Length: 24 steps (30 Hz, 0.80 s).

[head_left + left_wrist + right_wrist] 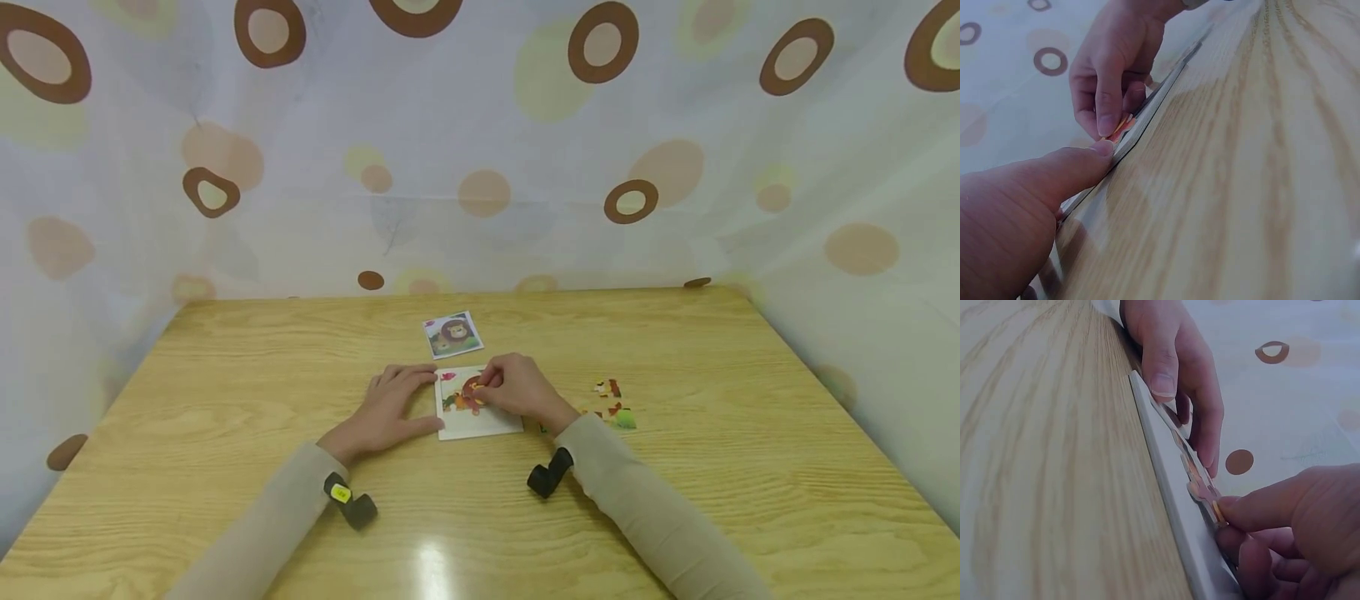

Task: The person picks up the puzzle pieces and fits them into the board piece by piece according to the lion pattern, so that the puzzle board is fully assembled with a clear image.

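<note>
Right fingers [1255,561] pinch puzzle piece [1218,512]

On the wood-grained table [247,375] lie a lion card [453,336], a white board [480,427] just in front of it, and loose puzzle pieces [624,419] over to the right.

Nothing legible, yellow label [341,493] included
</note>
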Tool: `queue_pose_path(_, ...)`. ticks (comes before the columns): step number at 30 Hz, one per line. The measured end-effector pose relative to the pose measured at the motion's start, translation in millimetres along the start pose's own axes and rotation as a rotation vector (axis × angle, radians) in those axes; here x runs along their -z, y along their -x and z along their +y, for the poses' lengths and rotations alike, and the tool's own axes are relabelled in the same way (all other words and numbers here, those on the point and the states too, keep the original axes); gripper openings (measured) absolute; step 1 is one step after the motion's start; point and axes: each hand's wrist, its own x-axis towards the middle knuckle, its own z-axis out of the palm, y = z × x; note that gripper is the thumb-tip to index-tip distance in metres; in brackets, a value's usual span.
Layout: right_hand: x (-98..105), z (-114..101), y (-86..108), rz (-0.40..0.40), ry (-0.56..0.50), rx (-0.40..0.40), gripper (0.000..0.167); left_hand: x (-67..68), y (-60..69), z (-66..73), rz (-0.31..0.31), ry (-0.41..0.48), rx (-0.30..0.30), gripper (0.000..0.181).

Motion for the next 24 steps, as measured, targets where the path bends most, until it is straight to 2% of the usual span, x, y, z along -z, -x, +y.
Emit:
queue_pose_path(8, -0.6, -5.6, -1.3, 0.009, 0.091, 0.005, 0.012, 0.1, -0.7, -1.2, -0.004, -0.005, 0.001, 0.068)
queue_pose_path(15, -3.0, -8.8, -1.9, 0.028, 0.059, -0.020, 0.011, 0.8, -0.5, -0.3, -0.008, -0.002, 0.007, 0.068)
queue_pose_path(24, -6.3, -9.7, -2.1, 0.029, 0.125, -0.001, 0.006, 1.3, -0.1, 0.3, -0.013, -0.005, 0.013, 0.067)
